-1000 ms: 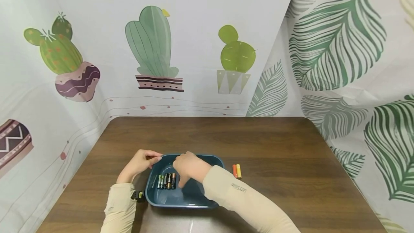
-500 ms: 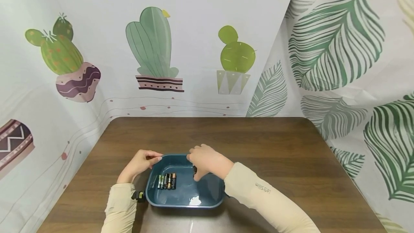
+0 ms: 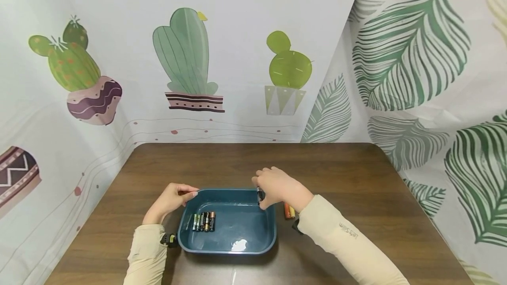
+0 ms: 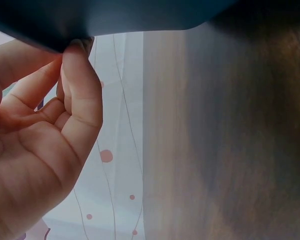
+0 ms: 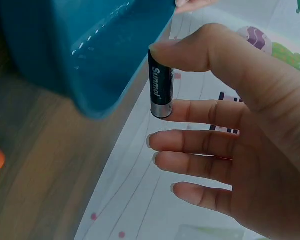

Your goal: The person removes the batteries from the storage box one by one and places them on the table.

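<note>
A dark blue rectangular tray (image 3: pixel 241 225) sits on the table in the head view. At its far left corner my left hand (image 3: pixel 170 202) pinches the rim (image 4: pixel 115 32) between thumb and fingers. Over the tray's far right corner, my right hand (image 3: pixel 281 188) holds a black battery with a silver end (image 5: pixel 161 87), pinched between thumb and index finger; the other fingers are extended. Several batteries (image 3: pixel 203 222) lie side by side in a row in the left part of the tray. To the right of the tray lie an orange battery (image 3: pixel 287 211) and a yellow one (image 3: pixel 292 212), partly behind my right wrist.
The brown wooden table (image 3: pixel 336 168) stretches behind and to the right of the tray. A white sheet (image 3: pixel 241 56) with printed cacti and leaves hangs behind it and on both sides.
My right hand has moved right and away from the row, carrying a black battery from the tray's middle to above its far right corner. The left hand has stayed on the rim.
</note>
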The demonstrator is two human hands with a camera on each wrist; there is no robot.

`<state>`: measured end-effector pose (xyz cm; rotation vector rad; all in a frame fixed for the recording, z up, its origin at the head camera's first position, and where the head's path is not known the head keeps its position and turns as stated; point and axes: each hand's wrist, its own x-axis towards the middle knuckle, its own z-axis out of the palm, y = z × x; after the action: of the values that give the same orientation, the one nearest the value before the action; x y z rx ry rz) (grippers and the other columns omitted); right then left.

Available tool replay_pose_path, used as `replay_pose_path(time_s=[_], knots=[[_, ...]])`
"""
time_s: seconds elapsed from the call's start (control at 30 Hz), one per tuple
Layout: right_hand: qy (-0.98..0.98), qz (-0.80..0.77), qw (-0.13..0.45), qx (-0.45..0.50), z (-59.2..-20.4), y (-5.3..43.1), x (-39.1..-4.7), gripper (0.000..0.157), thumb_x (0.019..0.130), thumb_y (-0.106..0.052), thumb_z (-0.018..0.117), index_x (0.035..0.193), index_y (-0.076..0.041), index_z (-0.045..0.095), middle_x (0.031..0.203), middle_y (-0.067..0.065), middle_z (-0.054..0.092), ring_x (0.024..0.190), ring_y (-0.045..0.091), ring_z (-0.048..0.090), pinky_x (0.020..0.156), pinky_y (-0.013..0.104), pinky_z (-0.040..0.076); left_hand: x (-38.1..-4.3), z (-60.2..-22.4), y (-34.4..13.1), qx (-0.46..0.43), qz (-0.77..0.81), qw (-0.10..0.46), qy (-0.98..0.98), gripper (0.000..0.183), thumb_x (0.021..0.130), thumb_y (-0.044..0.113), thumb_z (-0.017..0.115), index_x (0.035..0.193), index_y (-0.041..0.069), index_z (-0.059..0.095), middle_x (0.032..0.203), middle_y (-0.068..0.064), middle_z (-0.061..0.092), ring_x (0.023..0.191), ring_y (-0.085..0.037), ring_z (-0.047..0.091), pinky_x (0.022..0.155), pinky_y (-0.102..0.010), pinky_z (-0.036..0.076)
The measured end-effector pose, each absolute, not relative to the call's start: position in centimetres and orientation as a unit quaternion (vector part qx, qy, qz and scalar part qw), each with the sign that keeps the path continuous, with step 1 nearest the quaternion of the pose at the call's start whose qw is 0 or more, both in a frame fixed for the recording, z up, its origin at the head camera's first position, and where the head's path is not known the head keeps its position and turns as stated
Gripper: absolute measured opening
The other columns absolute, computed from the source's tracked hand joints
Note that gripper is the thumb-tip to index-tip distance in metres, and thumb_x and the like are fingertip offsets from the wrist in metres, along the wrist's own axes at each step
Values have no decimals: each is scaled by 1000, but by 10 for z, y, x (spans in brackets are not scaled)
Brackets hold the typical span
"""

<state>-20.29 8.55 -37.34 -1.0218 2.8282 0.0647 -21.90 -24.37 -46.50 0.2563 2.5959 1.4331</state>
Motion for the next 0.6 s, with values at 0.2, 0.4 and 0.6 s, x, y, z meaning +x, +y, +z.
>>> replay_pose_path(time_s=[0.2, 0.4, 0.6], knots=[[944, 6, 71, -322, -380, 111, -204, 37, 69, -32, 84, 96, -13, 66, 87, -3, 56, 86, 18, 53, 85, 40, 45, -219, -466, -244, 80, 481, 83, 869, 17, 91, 7, 66, 103, -3, 72, 88, -9, 68, 65, -17, 52, 60, -36, 51], [948, -6, 81, -308, -393, 135, -205, 38, 68, -26, 84, 97, -12, 65, 84, -3, 53, 83, 19, 52, 77, 38, 44, -219, -467, -244, 86, 482, 84, 868, 18, 90, 8, 66, 103, -4, 72, 88, -10, 68, 63, -17, 52, 60, -36, 51], [950, -21, 91, -298, -405, 155, -207, 37, 66, -22, 84, 94, -9, 64, 82, -1, 53, 80, 21, 52, 75, 41, 45, -219, -465, -244, 91, 483, 83, 867, 19, 90, 8, 66, 103, -5, 71, 89, -11, 68, 61, -17, 52, 58, -34, 50]])
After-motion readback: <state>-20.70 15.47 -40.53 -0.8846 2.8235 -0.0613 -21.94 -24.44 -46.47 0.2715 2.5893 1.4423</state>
